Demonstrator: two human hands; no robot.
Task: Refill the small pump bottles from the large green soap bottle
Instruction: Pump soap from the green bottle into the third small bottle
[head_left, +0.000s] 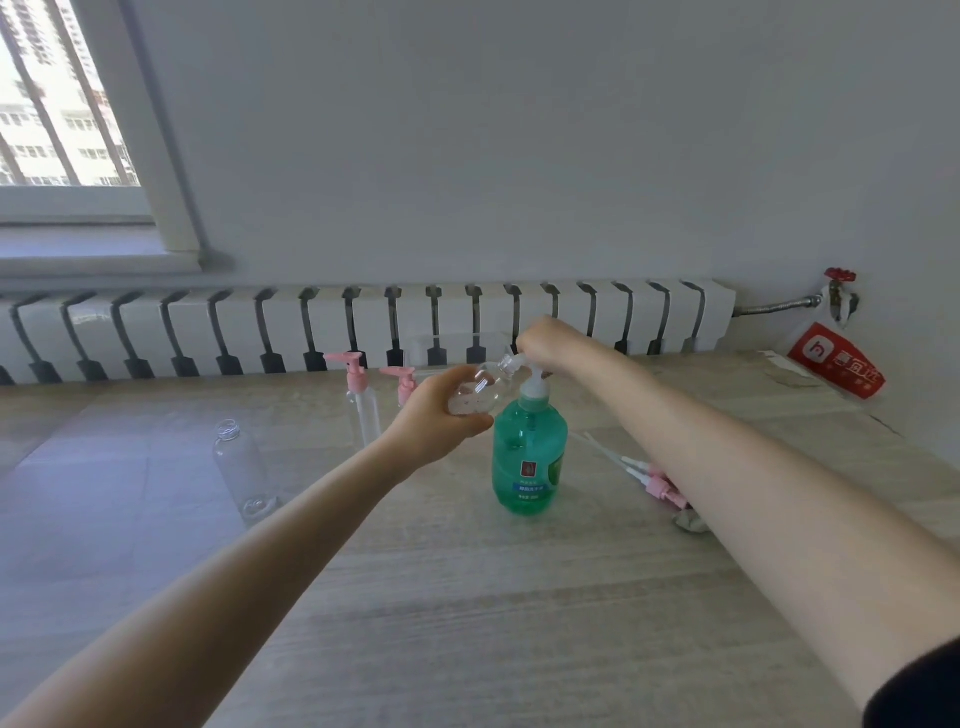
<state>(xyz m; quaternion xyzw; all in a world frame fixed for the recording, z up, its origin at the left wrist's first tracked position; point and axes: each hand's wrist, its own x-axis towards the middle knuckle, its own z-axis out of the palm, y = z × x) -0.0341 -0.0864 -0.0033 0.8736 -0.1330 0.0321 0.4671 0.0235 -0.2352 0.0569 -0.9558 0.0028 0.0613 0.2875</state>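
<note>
The large green soap bottle (529, 457) stands upright mid-table with a white pump on top. My right hand (551, 343) sits on that pump head, fingers curled over it. My left hand (439, 415) grips a small clear bottle (480, 387), tilted so its open neck points at the pump's nozzle. An uncapped clear bottle (241, 470) stands at the left. Behind stand a clear bottle with a pink pump (362, 400) and a second pink pump top (401, 382), its bottle hidden by my left hand. Loose pink pump heads with tubes (647, 475) lie under my right forearm.
The pale wood table (467, 597) runs back to a white radiator (363, 327) along the wall. A red and white bag (836, 364) hangs under a red valve (840, 275) at the far right. A small grey scrap (691, 522) lies by the loose pumps.
</note>
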